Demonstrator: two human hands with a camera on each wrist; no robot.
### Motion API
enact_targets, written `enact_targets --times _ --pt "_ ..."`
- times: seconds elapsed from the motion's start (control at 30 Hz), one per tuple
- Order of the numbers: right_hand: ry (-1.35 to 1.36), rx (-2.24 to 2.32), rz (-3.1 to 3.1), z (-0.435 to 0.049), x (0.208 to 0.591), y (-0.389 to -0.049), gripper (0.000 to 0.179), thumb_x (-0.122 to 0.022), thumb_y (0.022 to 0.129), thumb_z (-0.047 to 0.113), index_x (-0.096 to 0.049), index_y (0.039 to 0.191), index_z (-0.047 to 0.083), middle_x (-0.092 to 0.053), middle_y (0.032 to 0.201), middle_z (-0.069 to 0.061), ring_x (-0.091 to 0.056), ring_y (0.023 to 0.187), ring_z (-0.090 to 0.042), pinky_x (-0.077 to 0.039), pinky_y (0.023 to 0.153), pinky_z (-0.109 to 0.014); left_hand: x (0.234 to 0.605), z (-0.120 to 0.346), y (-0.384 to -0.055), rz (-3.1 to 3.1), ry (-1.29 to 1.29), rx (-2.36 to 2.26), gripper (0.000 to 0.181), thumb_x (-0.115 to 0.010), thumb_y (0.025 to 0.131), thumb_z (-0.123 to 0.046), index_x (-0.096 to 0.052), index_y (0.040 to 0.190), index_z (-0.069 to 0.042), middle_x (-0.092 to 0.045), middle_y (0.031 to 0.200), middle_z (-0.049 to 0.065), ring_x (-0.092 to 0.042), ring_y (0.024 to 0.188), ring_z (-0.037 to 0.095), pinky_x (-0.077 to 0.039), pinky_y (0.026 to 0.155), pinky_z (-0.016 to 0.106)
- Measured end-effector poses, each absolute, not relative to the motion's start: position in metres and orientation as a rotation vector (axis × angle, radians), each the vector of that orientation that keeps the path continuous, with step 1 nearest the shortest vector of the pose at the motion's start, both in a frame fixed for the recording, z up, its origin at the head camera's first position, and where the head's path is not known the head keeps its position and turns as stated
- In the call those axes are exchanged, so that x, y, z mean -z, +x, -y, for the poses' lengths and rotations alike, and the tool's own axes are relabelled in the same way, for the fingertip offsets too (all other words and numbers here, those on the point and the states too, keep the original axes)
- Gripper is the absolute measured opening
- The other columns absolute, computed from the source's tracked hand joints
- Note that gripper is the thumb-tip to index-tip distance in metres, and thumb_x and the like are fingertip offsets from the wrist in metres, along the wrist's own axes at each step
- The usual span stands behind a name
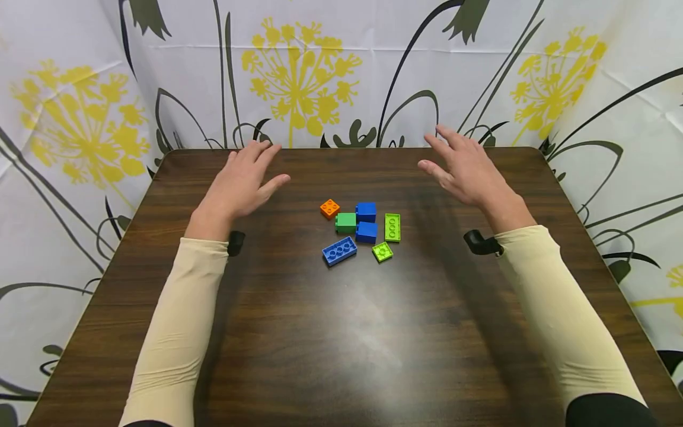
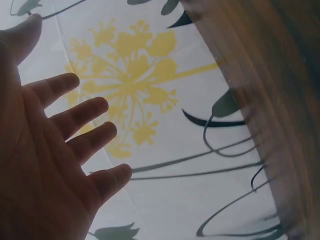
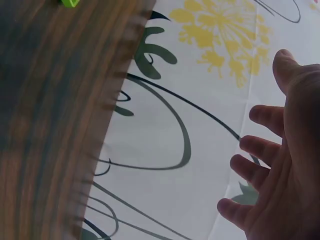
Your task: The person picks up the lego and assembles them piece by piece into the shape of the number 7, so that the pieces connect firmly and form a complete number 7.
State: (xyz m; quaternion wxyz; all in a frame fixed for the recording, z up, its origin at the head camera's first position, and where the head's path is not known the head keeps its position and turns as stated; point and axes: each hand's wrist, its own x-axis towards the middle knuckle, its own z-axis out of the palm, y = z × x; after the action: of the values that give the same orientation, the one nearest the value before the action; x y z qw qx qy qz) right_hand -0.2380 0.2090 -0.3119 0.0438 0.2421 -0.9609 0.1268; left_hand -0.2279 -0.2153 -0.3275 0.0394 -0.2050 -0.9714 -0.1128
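A loose cluster of toy building bricks lies on the table. In it are an orange brick [image 1: 329, 208], a green brick [image 1: 345, 223], two blue bricks [image 1: 366, 212] on their sides, a long blue brick [image 1: 340, 251] with its hollow underside up, a long lime brick [image 1: 392, 228] and a small lime brick [image 1: 382, 252]. To the left of them my left hand [image 1: 237, 184] is held up, fingers spread and holding nothing. My right hand [image 1: 469, 172] hovers on the other side, equally spread, with nothing in it. Both wrist views show bare palms and parted fingers.
The dark wooden table [image 1: 320, 344] reaches back to a white curtain [image 1: 347, 71] printed with yellow flowers and grey-green stems. That curtain also hangs along both sides. A black strap piece [image 1: 482, 242] juts from the right wrist, another [image 1: 236, 243] from the left.
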Motion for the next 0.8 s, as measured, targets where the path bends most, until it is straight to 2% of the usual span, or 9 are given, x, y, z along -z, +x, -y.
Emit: enact_targets --times 0.13,0.27,0.33,0.4,0.47,0.53,0.63,0.8 --pt "0.775 -0.383 2.939 -0.203 0.321 -0.234 0.063 -0.045 0.103 0.047 -0.036 0.151 0.007 -0.024 0.159 -0.019 -0.024 0.143 -0.042 -0.015 0.117 -0.056 0.336 0.208 -0.228 2.946 -0.691 0.419 0.069 -0.052 0.1 -0.045 -0.028 0.155 -0.011 -0.03 0.155 0.018 -0.022 0.144 0.039 -0.016 0.116 0.059" --pt "0.802 -0.375 2.969 -0.191 0.333 -0.229 0.061 -0.054 0.1 0.044 -0.042 0.148 0.008 -0.03 0.156 -0.018 -0.029 0.141 -0.04 -0.017 0.117 -0.056 0.35 0.194 -0.226 2.935 -0.74 0.513 0.063 -0.06 0.097 -0.04 -0.039 0.15 -0.012 -0.042 0.146 0.015 -0.037 0.135 0.036 -0.032 0.111 0.055" --pt "0.823 -0.378 2.99 -0.183 0.339 -0.226 0.058 -0.058 0.098 0.041 -0.046 0.146 0.009 -0.035 0.153 -0.017 -0.032 0.14 -0.039 -0.02 0.116 -0.056 0.359 0.185 -0.224 2.953 -0.736 0.566 0.057 -0.063 0.096 -0.039 -0.047 0.145 -0.014 -0.053 0.135 0.012 -0.05 0.123 0.032 -0.042 0.102 0.053" --pt "0.856 -0.377 3.008 -0.174 0.346 -0.222 0.054 -0.061 0.097 0.038 -0.051 0.142 0.009 -0.042 0.149 -0.016 -0.037 0.137 -0.037 -0.024 0.115 -0.056 0.369 0.176 -0.221 2.988 -0.723 0.605 0.052 -0.065 0.095 -0.038 -0.053 0.14 -0.016 -0.062 0.117 0.008 -0.059 0.103 0.027 -0.05 0.089 0.047" --pt "0.901 -0.388 3.025 -0.164 0.355 -0.218 0.05 -0.062 0.097 0.036 -0.056 0.139 0.009 -0.049 0.143 -0.015 -0.043 0.132 -0.036 -0.029 0.113 -0.055 0.378 0.167 -0.218 3.036 -0.707 0.622 0.048 -0.067 0.094 -0.037 -0.057 0.136 -0.017 -0.065 0.101 0.004 -0.06 0.085 0.024 -0.051 0.074 0.041" --pt "0.946 -0.402 3.043 -0.155 0.364 -0.214 0.047 -0.062 0.096 0.036 -0.059 0.135 0.01 -0.054 0.137 -0.013 -0.049 0.126 -0.034 -0.035 0.11 -0.052 0.386 0.158 -0.215 3.084 -0.696 0.628 0.045 -0.068 0.093 -0.037 -0.06 0.132 -0.016 -0.064 0.089 0.002 -0.055 0.072 0.021 -0.047 0.064 0.036" --pt "1.002 -0.417 3.062 -0.144 0.376 -0.209 0.045 -0.062 0.096 0.037 -0.061 0.133 0.011 -0.058 0.132 -0.011 -0.055 0.121 -0.031 -0.041 0.106 -0.05 0.395 0.146 -0.212 3.133 -0.692 0.604 0.044 -0.068 0.092 -0.039 -0.061 0.128 -0.014 -0.064 0.086 0.001 -0.054 0.07 0.02 -0.046 0.061 0.034" --pt "1.051 -0.42 3.053 -0.131 0.393 -0.202 0.045 -0.063 0.096 0.037 -0.061 0.134 0.012 -0.06 0.127 -0.01 -0.057 0.115 -0.027 -0.044 0.102 -0.05 0.407 0.128 -0.209 3.153 -0.696 0.546 0.047 -0.066 0.093 -0.043 -0.06 0.129 -0.014 -0.066 0.089 0.001 -0.059 0.075 0.018 -0.051 0.066 0.036"
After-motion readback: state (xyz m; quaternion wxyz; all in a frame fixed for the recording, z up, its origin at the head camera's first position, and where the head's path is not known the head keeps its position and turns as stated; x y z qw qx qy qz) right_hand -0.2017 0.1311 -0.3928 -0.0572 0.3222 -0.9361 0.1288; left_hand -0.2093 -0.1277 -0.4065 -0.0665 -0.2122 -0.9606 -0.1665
